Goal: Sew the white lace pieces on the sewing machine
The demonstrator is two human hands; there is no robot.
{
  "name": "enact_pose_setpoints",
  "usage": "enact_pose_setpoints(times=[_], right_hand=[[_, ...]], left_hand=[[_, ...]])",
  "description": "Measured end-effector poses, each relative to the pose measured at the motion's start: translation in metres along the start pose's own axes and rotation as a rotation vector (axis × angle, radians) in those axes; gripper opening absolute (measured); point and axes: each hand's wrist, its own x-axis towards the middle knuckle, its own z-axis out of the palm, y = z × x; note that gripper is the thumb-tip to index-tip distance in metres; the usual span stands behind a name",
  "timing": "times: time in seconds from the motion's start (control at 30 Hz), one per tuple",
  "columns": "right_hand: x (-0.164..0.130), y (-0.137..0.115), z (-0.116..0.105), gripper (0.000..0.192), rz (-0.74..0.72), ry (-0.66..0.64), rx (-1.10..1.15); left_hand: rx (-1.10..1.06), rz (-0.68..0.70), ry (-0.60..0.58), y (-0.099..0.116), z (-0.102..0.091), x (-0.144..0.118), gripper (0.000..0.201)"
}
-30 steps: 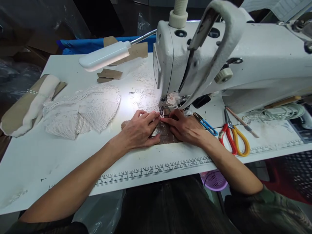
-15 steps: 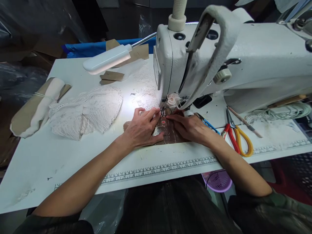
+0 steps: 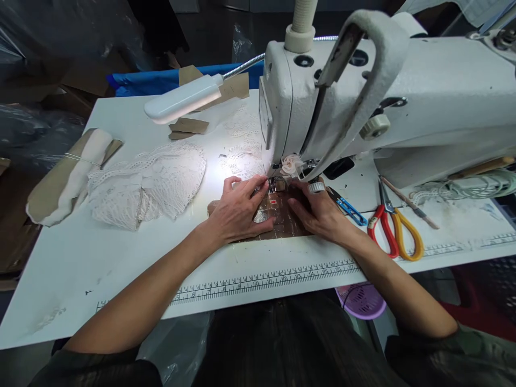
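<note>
Both hands are flat on a brown piece (image 3: 278, 217) right in front of the sewing machine (image 3: 363, 102), just below the presser foot (image 3: 276, 184). Left hand (image 3: 237, 209) lies open, palm down, fingertips almost at the foot. Right hand (image 3: 318, 210) is open too, fingers pressing the piece from its 3 o'clock side. Neither one is gripping anything. A pile of white lace (image 3: 145, 183) sits at the piece's 9 o'clock, well apart. Red and yellow scissors (image 3: 393, 228) and blue snips (image 3: 349, 208) lie at 3 o'clock. The lamp (image 3: 183, 98) hangs at 11.
</note>
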Motion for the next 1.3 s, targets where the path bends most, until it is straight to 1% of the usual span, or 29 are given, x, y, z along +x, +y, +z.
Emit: enact_pose_setpoints(times=[0.1, 0.2, 0.3, 0.4, 0.5, 0.6, 0.67, 0.77, 0.83, 0.9, 1.07, 1.13, 1.2, 1.23, 1.3], right_hand=[[-0.004, -0.003, 0.007, 0.038, -0.018, 0.066, -0.084], [-0.005, -0.001, 0.009, 0.034, -0.07, 0.081, -0.1], [-0.006, 0.01, 0.011, 0.037, -0.105, 0.077, -0.142], [-0.005, 0.025, 0.016, 0.04, -0.142, 0.064, -0.194], [-0.005, 0.031, 0.022, 0.041, -0.16, 0.088, -0.212], [-0.007, 0.029, 0.023, 0.04, -0.157, 0.108, -0.214], [-0.009, 0.028, 0.022, 0.039, -0.157, 0.111, -0.223], [-0.009, 0.031, 0.022, 0.04, -0.17, 0.112, -0.232], [-0.009, 0.035, 0.023, 0.041, -0.197, 0.117, -0.214], [-0.008, 0.041, 0.025, 0.042, -0.22, 0.127, -0.195], [-0.006, 0.053, 0.03, 0.042, -0.234, 0.149, -0.212], [-0.006, 0.052, 0.03, 0.04, -0.246, 0.144, -0.235], [-0.007, 0.047, 0.03, 0.041, -0.237, 0.144, -0.26], [-0.008, 0.043, 0.03, 0.041, -0.227, 0.151, -0.269], [-0.009, 0.034, 0.029, 0.042, -0.224, 0.171, -0.277]], left_hand=[[-0.033, -0.026, -0.011, 0.0, 0.001, -0.001, 0.066], [-0.023, -0.094, -0.01, 0.005, 0.0, -0.005, 0.075], [-0.017, -0.145, -0.017, 0.009, -0.002, -0.005, 0.087], [-0.039, -0.112, -0.034, 0.0, -0.006, 0.007, 0.094], [-0.049, -0.034, -0.129, -0.018, -0.016, 0.023, 0.09], [-0.037, -0.014, -0.19, -0.029, -0.022, 0.034, 0.087], [-0.007, -0.006, -0.191, -0.03, -0.021, 0.036, 0.087], [0.056, -0.014, -0.137, -0.023, -0.018, 0.03, 0.082], [0.093, -0.049, -0.087, -0.016, -0.016, 0.018, 0.078], [0.112, -0.076, -0.057, -0.007, -0.017, -0.002, 0.077], [0.115, -0.033, -0.044, 0.021, -0.029, -0.076, 0.074], [0.124, -0.06, -0.037, 0.025, -0.04, -0.104, 0.073], [0.142, -0.147, -0.021, 0.017, -0.055, -0.125, 0.074], [0.154, -0.216, -0.004, 0.008, -0.063, -0.132, 0.072], [0.17, -0.377, 0.072, -0.02, -0.079, -0.141, 0.061]])
